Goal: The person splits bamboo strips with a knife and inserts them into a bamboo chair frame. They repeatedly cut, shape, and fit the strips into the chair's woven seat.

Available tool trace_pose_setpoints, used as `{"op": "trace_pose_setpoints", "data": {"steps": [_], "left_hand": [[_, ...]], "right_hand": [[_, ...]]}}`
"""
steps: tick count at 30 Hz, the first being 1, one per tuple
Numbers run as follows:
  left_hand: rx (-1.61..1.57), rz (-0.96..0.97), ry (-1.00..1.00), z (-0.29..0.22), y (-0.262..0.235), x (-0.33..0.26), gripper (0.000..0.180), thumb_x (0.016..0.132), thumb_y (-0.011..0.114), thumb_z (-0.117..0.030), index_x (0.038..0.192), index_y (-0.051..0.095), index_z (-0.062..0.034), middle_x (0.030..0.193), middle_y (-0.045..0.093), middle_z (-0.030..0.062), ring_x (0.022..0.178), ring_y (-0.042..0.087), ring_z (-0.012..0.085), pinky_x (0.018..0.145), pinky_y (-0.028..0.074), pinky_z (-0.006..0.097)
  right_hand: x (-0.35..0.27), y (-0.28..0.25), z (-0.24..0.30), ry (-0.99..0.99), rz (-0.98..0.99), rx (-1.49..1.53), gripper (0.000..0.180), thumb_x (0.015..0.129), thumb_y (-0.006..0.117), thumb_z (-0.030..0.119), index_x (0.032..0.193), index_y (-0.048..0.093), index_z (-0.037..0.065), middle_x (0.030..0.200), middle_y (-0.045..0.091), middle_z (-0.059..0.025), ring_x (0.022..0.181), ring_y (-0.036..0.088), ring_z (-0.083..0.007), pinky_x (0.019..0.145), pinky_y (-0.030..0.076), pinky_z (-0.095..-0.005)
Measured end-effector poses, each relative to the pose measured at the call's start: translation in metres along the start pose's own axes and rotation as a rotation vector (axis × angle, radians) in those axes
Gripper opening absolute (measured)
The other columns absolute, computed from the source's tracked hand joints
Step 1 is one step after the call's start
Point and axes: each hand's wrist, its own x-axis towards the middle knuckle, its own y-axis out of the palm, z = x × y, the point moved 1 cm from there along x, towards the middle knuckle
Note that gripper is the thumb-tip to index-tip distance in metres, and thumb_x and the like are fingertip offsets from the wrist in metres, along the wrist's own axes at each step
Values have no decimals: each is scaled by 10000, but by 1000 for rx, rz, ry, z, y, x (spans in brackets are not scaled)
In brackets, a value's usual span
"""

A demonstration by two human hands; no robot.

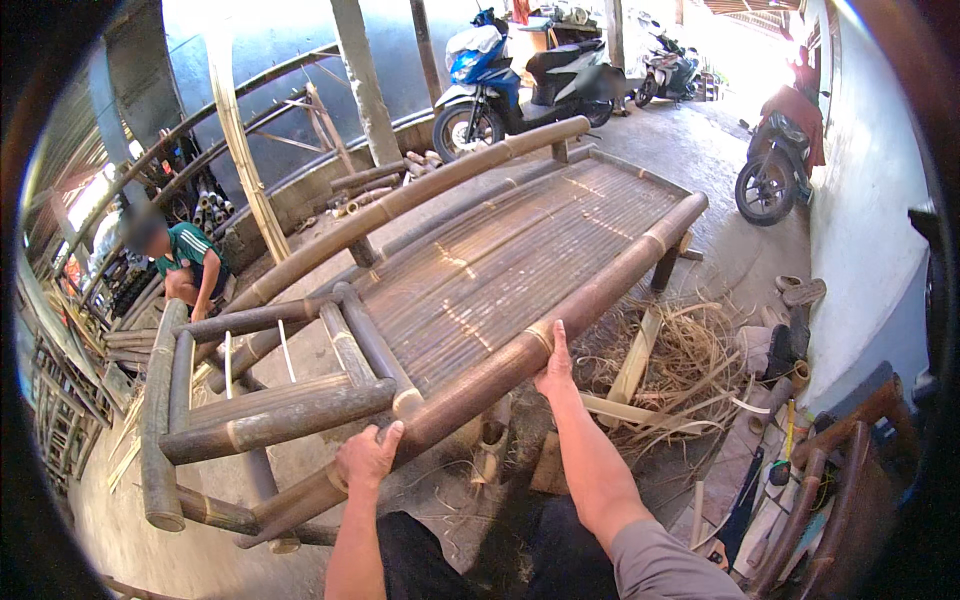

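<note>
Left hand point(365, 458) and right hand point(556, 362) grip the front rail point(480, 380) of the bamboo daybed point(510, 260). Daybed could tip — loose shavings point(695, 362) beside it might trip the person.

Before you, a long brown bamboo bench point(470, 290) stretches diagonally, its slatted top point(530, 250) facing up and framed end point(278, 432) leftward, well in from the right edge of the concrete floor point(720, 150).
</note>
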Motion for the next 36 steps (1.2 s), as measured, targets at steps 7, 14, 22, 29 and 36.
{"op": "trace_pose_setpoints", "data": {"steps": [7, 14, 22, 29, 36], "left_hand": [[-116, -26, 111, 8, 9, -7, 836, 873, 454, -808, 1012, 740, -36, 1011, 724, 254, 951, 702, 410, 819, 527, 520], [-266, -234, 247, 28, 20, -33, 682, 922, 526, -662, 1194, 673, -55, 1195, 656, 175, 1145, 600, 364, 1010, 441, 521], [-312, -295, 264, 27, 34, -41, 660, 897, 615, -535, 1314, 594, -23, 1260, 602, 160, 1219, 522, 341, 1090, 349, 498], [-325, -368, 281, 28, 31, -42, 640, 882, 632, -524, 1286, 608, -29, 1204, 619, 145, 1153, 548, 335, 1057, 376, 478], [-278, -338, 203, 22, 21, -44, 586, 856, 656, -532, 1263, 643, -111, 1221, 621, 143, 1141, 555, 339, 1037, 413, 489]], "right_hand": [[8, -18, 1, 92, 113, 13, 987, 767, 710, 746, 1507, 426, 158, 1535, 435, -88, 1375, 435, -305, 1173, 323, -539], [5, -16, 18, -28, 124, -212, 997, 805, 624, 806, 1543, 393, 177, 1593, 358, -139, 1428, 384, -374, 1168, 325, -617], [29, -20, 28, -142, 62, -326, 909, 925, 616, 634, 1609, 268, 147, 1647, 278, -144, 1486, 321, -332, 1211, 285, -574], [51, -40, 28, -216, 38, -430, 833, 964, 571, 602, 1605, 290, 151, 1631, 325, -108, 1479, 338, -309, 1213, 282, -528], [37, -31, 27, -6, 98, -194, 807, 937, 582, 648, 1571, 370, 194, 1619, 335, -114, 1471, 347, -336, 1198, 293, -573]]}}
